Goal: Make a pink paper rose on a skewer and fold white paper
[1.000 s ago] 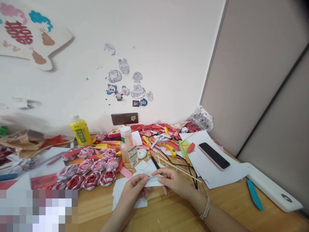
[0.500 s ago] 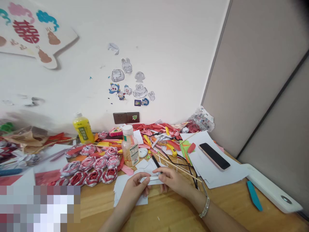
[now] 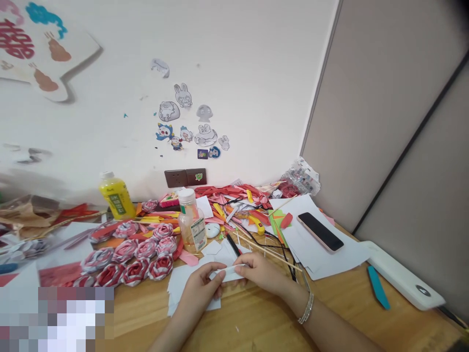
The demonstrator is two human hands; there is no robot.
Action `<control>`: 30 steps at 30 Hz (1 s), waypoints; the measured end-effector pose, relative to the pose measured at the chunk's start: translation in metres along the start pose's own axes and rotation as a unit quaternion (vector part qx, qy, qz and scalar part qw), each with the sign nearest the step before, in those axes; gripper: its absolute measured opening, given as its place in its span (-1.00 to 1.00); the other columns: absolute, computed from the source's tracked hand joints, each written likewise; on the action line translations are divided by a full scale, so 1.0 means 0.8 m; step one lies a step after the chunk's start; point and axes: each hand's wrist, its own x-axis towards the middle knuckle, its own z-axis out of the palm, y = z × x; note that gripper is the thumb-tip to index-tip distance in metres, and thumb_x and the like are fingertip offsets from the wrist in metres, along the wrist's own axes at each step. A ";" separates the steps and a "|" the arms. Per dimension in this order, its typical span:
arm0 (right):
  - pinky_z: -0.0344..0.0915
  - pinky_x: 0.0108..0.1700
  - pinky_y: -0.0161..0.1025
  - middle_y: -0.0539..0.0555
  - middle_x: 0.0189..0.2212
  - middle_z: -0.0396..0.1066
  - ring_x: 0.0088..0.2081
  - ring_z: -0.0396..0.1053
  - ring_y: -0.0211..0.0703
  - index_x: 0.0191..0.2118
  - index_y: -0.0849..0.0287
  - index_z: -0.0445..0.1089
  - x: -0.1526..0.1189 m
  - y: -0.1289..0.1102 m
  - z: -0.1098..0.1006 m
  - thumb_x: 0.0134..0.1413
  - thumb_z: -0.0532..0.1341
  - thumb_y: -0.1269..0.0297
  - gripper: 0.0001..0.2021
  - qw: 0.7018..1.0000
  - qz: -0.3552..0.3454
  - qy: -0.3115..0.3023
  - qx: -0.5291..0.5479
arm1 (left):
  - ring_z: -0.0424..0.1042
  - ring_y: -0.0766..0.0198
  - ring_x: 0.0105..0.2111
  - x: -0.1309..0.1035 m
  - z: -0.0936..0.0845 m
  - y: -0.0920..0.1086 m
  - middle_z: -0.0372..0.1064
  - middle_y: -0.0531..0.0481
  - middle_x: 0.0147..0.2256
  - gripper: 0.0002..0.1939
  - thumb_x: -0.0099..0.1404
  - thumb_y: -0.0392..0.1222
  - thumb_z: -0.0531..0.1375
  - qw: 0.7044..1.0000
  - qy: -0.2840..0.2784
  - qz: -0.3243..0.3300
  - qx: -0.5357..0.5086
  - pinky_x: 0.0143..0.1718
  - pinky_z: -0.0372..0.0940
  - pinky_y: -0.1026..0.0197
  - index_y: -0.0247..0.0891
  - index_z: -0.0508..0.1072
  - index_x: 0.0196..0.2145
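Note:
Between both hands I hold a narrow folded strip of white paper just above the table's front part. My left hand pinches its left end between thumb and fingers. My right hand grips the right end, and its lower fingers are partly hidden behind the paper. Loose white paper sheets lie under and beside my left hand. A black pen-like stick lies just beyond my right hand, its near end hidden by the fingers.
Rolled red-and-white paper roses lie at left. A clear bottle and a yellow bottle stand behind. Coloured paper strips heap along the wall. At right are a phone, a white device and a teal cutter-like piece.
The view has shifted, so the table things sit a little further left. Both hands keep hold of the paper strip, which now looks slightly curved and tilted up at the right.

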 end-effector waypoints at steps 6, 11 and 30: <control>0.17 -0.43 -0.38 0.00 -0.47 0.36 -0.46 0.28 -0.27 -0.34 0.23 0.43 -0.001 -0.003 0.003 0.02 0.15 0.23 -0.81 1.000 -0.009 0.019 -0.022 | 0.25 0.34 -0.74 -0.002 -0.002 0.003 0.28 0.15 -0.80 -0.77 -0.02 -0.05 0.19 0.999 -0.013 -0.006 0.038 -0.64 0.13 0.33 -0.30 0.44 -0.54; 0.14 -0.44 -0.40 -0.03 -0.51 0.34 -0.45 0.24 -0.28 -0.39 0.24 0.43 0.001 0.000 0.005 0.03 0.13 0.26 -0.81 0.999 -0.027 0.020 -0.040 | 0.22 0.35 -0.73 -0.003 -0.001 0.004 0.26 0.17 -0.80 -0.75 0.02 -0.03 0.16 0.998 -0.027 -0.008 0.057 -0.62 0.12 0.33 -0.30 0.44 -0.52; 0.16 -0.54 -0.41 -0.07 -0.57 0.27 -0.59 0.27 -0.33 -0.40 0.23 0.38 0.006 0.018 0.002 0.04 0.14 0.22 -0.82 1.000 -0.008 -0.003 -0.020 | 0.31 0.33 -0.73 -0.005 -0.001 0.011 0.35 0.13 -0.77 -0.66 -0.03 0.07 0.19 0.995 -0.078 -0.032 0.047 -0.60 0.18 0.32 -0.31 0.44 -0.49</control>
